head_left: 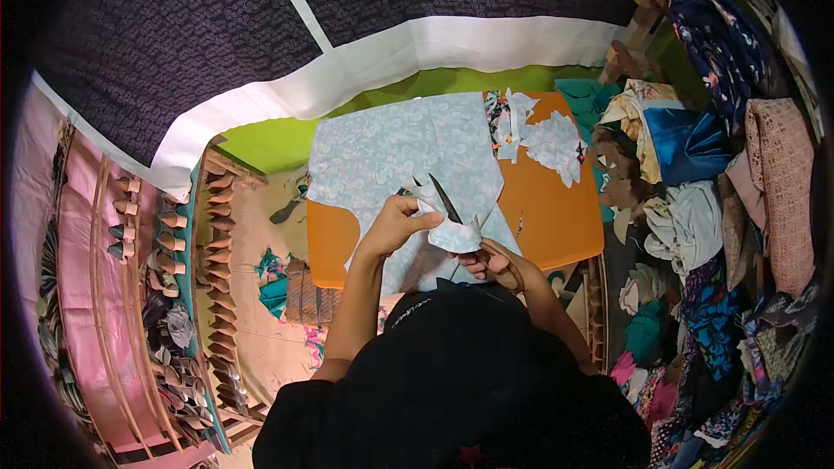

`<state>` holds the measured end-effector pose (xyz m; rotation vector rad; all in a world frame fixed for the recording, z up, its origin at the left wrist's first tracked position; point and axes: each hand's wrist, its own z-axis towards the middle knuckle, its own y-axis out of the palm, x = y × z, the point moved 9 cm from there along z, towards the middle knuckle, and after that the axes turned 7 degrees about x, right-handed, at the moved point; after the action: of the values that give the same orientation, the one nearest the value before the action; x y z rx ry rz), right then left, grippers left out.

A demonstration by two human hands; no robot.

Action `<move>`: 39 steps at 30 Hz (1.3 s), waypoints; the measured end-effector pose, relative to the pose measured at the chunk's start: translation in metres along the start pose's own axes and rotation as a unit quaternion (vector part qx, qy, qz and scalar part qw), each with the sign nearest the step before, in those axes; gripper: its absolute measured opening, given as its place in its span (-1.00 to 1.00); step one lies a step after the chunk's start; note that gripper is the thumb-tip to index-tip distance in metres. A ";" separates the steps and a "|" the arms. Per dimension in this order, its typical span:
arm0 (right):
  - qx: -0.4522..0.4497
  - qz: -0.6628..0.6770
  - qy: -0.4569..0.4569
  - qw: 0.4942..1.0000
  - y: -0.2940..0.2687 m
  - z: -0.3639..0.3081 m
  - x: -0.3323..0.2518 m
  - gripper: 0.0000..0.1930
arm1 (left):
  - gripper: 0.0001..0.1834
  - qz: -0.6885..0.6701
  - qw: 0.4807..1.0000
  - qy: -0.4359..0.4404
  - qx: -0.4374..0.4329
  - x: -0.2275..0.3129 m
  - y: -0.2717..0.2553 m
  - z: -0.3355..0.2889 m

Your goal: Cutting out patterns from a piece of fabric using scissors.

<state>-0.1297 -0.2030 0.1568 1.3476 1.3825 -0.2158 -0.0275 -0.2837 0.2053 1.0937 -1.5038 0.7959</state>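
My left hand pinches a small pale floral fabric piece, raised above the table. In my right hand is a pair of scissors; their dark blades point up and away, apart, beside the fabric piece. The scissors' handles are partly hidden by my fingers. Under both hands, a large sheet of light blue-grey patterned fabric covers much of the orange table. Cut pale fabric scraps lie at the table's far right, beside a narrow dark floral strip.
Heaps of folded and crumpled cloth rise close on the right. On the left stand wooden racks holding rows of shoe-shaped pieces. Scraps of teal fabric lie on the floor. A dark patterned curtain with a white border hangs beyond the table.
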 end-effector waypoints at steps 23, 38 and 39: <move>0.001 0.057 0.055 0.997 -0.002 0.005 0.013 -0.24 | -0.84 0.058 0.998 0.011 -0.038 0.003 0.008 -0.002; 0.059 -0.141 -0.052 0.987 0.014 0.002 -0.028 -0.74 | -0.77 -0.102 0.991 0.049 0.067 0.003 0.004 -0.005; 0.060 -0.039 -0.032 0.997 0.014 0.004 -0.022 -0.72 | -0.77 -0.164 0.982 0.056 0.078 0.005 0.004 -0.005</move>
<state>-0.1231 -0.2142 0.1798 1.3741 1.3890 -0.3966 -0.0291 -0.2788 0.2118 1.3497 -1.1428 0.7389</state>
